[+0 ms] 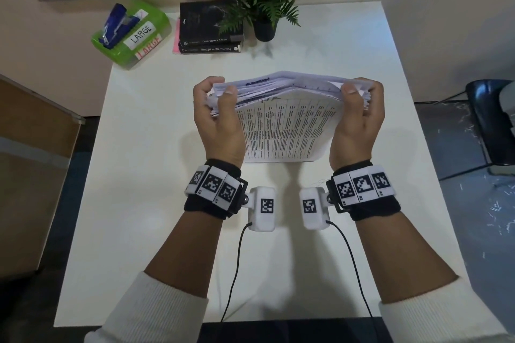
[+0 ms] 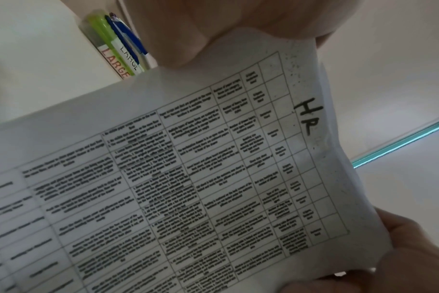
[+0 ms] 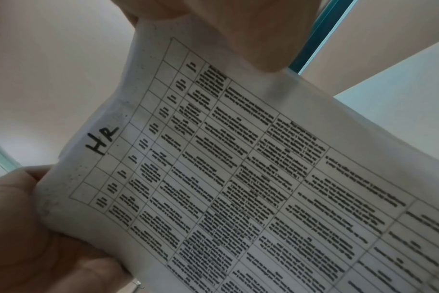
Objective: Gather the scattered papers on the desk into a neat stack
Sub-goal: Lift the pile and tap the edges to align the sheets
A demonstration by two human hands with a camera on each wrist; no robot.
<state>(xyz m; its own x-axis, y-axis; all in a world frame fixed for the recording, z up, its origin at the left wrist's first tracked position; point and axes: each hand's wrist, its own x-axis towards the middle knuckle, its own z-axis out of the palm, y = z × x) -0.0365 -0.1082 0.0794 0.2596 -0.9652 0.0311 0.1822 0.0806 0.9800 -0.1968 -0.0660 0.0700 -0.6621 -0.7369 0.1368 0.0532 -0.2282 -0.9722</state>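
We hold the stack of papers [image 1: 287,108] upright over the middle of the white desk [image 1: 156,231], its lower edge down at or just above the desktop; we cannot tell whether it touches. Our left hand [image 1: 217,117] grips the stack's left side, thumb on the near face and fingers curled round the back, and our right hand [image 1: 358,120] grips the right side the same way, so both hands are clamped on the papers with the stack between them. The top edges of the sheets are uneven and fan apart a little. The sheet facing us carries a printed table and the handwritten letters "HR" [image 2: 310,117] near its top edge; both wrist views show that same sheet close up, bowed between our thumbs.

At the far left corner of the desk sits a green box [image 1: 133,33] labelled "LARGE", with a blue stapler [image 1: 115,25] on top of it. Beside it, towards the middle, lie two dark books [image 1: 210,25] stacked on a pink sheet, and just right of them stands a potted plant [image 1: 264,0]. A dark chair [image 1: 490,120] stands on the floor to the right of the desk.
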